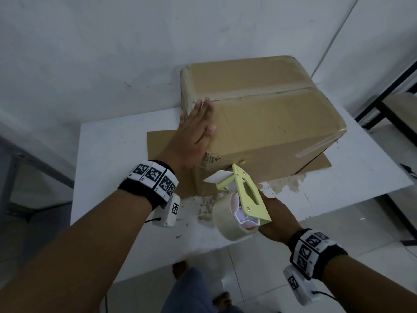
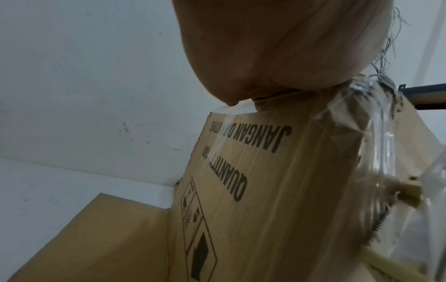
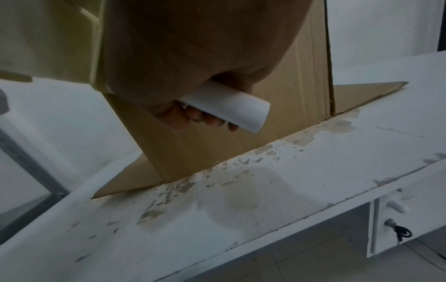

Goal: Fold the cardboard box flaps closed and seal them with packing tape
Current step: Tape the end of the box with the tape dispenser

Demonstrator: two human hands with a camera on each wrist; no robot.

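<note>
A brown cardboard box (image 1: 266,123) stands on the white table, its top flaps folded down and meeting along a centre seam with old tape on it. My left hand (image 1: 196,132) lies flat with straight fingers against the box's left top edge. The left wrist view shows the box's printed side (image 2: 253,190) and clear tape on its corner. My right hand (image 1: 277,220) grips the white handle (image 3: 226,110) of a pale yellow tape dispenser (image 1: 243,195) holding a clear tape roll (image 1: 228,220), in front of the box's near face (image 3: 277,118).
The white table (image 1: 126,154) has peeled patches near the box's front. Brown cardboard flaps (image 1: 158,145) lie flat under the box. A white wall stands behind. A dark metal rack (image 1: 388,102) is at the right, a grey frame at the left, tiled floor below.
</note>
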